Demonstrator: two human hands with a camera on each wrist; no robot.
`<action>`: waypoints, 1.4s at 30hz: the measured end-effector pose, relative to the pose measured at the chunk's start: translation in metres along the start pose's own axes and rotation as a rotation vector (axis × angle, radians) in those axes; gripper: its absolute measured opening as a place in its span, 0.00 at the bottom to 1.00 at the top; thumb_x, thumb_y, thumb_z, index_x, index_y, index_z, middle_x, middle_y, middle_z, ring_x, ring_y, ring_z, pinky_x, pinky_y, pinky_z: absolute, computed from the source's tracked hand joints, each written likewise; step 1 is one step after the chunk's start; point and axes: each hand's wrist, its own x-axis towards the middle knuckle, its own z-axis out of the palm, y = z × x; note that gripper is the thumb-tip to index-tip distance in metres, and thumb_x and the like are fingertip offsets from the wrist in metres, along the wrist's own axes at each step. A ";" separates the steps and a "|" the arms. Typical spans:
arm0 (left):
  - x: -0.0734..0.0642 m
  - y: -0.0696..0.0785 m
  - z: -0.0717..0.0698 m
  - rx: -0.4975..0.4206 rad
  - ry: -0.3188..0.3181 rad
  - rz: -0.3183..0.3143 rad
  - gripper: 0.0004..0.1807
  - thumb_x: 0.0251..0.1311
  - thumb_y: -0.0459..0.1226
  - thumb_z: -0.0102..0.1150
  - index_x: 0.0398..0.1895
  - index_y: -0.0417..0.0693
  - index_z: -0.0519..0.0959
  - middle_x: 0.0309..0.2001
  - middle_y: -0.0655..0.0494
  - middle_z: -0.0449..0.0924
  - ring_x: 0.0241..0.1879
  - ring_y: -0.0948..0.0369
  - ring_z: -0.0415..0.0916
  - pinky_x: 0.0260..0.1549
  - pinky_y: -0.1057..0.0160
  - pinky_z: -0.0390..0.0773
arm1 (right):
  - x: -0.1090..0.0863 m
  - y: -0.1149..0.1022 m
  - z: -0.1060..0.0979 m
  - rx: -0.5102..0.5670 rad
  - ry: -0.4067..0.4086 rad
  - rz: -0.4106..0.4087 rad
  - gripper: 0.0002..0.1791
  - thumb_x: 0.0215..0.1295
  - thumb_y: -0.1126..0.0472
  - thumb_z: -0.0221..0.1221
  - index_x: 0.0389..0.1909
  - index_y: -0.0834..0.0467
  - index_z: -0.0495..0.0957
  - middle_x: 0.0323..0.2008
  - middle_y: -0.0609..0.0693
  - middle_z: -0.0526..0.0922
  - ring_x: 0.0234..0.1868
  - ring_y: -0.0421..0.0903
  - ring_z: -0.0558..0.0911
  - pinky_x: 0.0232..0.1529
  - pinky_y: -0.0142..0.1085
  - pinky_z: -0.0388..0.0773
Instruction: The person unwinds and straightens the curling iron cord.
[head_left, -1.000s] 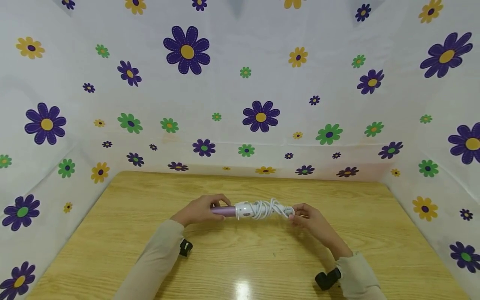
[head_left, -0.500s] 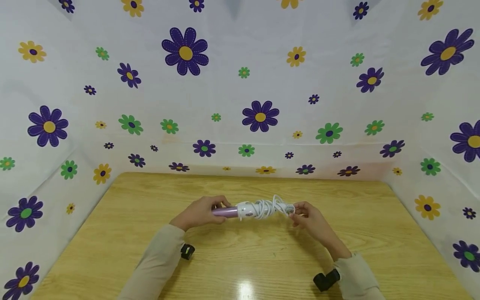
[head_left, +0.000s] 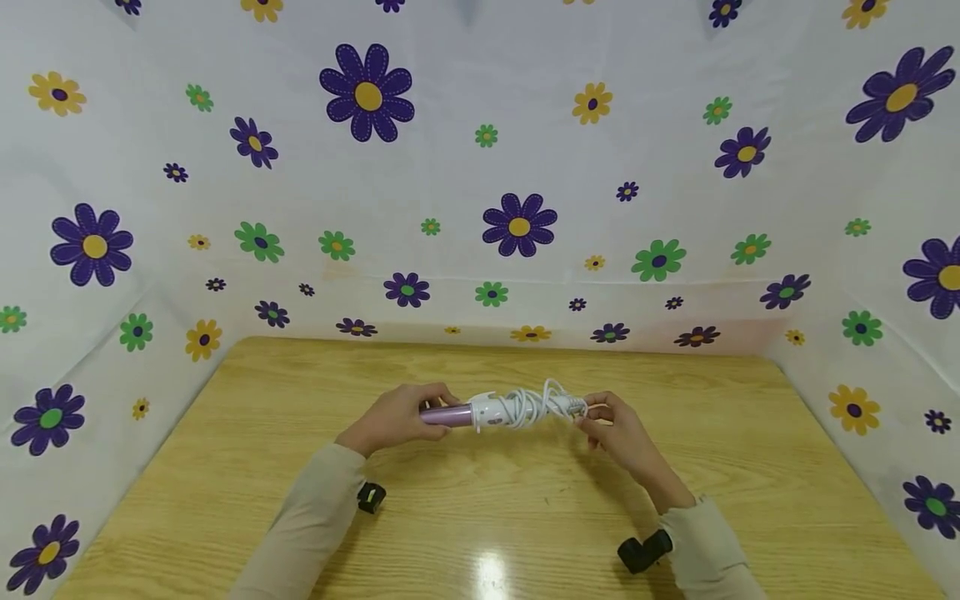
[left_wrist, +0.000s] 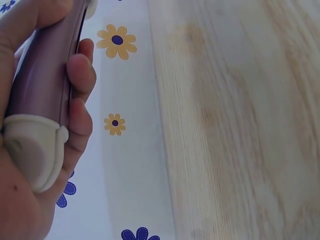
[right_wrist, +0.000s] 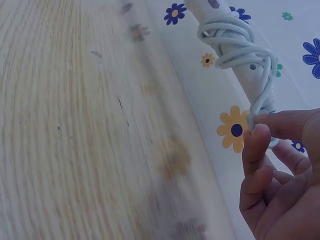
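Wooden table, 2 hands holding hair iron, cord round handle

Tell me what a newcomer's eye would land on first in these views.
Probably the flower-printed cloth, whose bold purple, yellow and green blooms rise behind and on both sides of the wooden table. Next would likely come the purple-and-white wand over the table's middle, its purple barrel gripped by the left hand. At its other end, the right hand pinches the white cord wound around the handle.
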 end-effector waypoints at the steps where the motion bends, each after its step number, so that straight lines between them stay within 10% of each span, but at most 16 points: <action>1: 0.000 0.001 0.001 0.008 0.006 0.001 0.18 0.51 0.43 0.68 0.47 0.61 0.80 0.37 0.59 0.82 0.33 0.63 0.75 0.35 0.61 0.75 | 0.000 0.000 0.000 0.018 0.008 0.004 0.20 0.68 0.67 0.55 0.57 0.67 0.62 0.36 0.55 0.77 0.21 0.42 0.74 0.24 0.34 0.72; 29: -0.004 0.008 0.005 0.281 0.137 0.039 0.18 0.50 0.45 0.70 0.46 0.66 0.81 0.39 0.61 0.86 0.30 0.64 0.74 0.31 0.60 0.73 | -0.001 -0.001 0.007 0.210 0.087 0.157 0.20 0.63 0.66 0.55 0.56 0.63 0.66 0.11 0.38 0.64 0.12 0.36 0.55 0.17 0.30 0.55; 42: -0.004 0.012 0.008 0.290 0.129 0.086 0.18 0.51 0.47 0.68 0.47 0.65 0.81 0.38 0.61 0.85 0.29 0.67 0.73 0.30 0.64 0.72 | 0.003 0.001 0.013 0.322 0.167 0.180 0.09 0.67 0.67 0.51 0.47 0.56 0.67 0.23 0.43 0.70 0.12 0.35 0.58 0.17 0.29 0.56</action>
